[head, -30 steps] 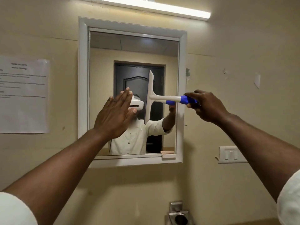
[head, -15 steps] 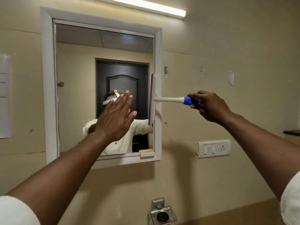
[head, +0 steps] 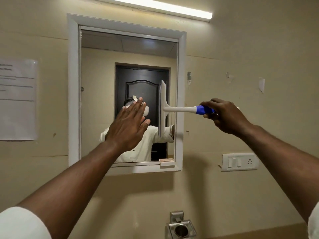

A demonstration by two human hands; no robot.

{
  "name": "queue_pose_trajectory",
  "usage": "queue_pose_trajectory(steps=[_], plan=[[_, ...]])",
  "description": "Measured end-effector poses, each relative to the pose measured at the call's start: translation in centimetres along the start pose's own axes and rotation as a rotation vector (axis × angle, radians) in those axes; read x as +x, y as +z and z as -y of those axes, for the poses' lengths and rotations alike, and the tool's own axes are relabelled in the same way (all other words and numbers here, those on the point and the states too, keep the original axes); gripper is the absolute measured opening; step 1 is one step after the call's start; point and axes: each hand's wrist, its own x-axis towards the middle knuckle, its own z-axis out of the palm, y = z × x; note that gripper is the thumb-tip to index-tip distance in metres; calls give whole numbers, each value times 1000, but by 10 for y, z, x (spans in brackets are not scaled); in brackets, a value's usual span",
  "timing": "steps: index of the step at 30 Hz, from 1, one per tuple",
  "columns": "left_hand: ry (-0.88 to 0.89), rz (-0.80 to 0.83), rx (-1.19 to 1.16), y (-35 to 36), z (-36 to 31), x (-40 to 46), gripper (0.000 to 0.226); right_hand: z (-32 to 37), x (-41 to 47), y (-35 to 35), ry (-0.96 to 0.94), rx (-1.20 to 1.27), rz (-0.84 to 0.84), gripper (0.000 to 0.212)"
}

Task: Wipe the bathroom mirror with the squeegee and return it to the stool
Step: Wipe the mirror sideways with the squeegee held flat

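A white-framed mirror [head: 96, 100] hangs on the beige wall. My right hand [head: 224, 116] is shut on the blue grip of a white squeegee [head: 164, 109]. Its blade stands upright against the glass near the mirror's right edge. My left hand [head: 127, 126] is raised flat in front of the mirror's middle, fingers together, holding nothing; whether it touches the glass I cannot tell. The stool is out of view.
A tube light [head: 155, 6] runs above the mirror. A paper notice [head: 17, 99] is stuck to the wall at left. A switch plate with socket [head: 240, 162] sits right of the mirror, and a metal cup holder [head: 181, 228] is mounted below it.
The squeegee blade went right to the mirror's right frame, then came back left onto the glass. The camera view swung right and back. My left hand stayed raised before the mirror.
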Motion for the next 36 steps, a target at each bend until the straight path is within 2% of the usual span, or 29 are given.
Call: queue_pose_trajectory(steps=[9, 17, 36], plan=[[-182, 51, 143, -51, 80, -61, 60, 106, 25, 61, -128, 168, 55, 46], [-308, 72, 280, -88, 136, -101, 64, 170, 36, 101, -186, 283, 77, 50], [-291, 76, 281, -91, 153, -112, 62, 195, 32, 122, -170, 304, 96, 48]])
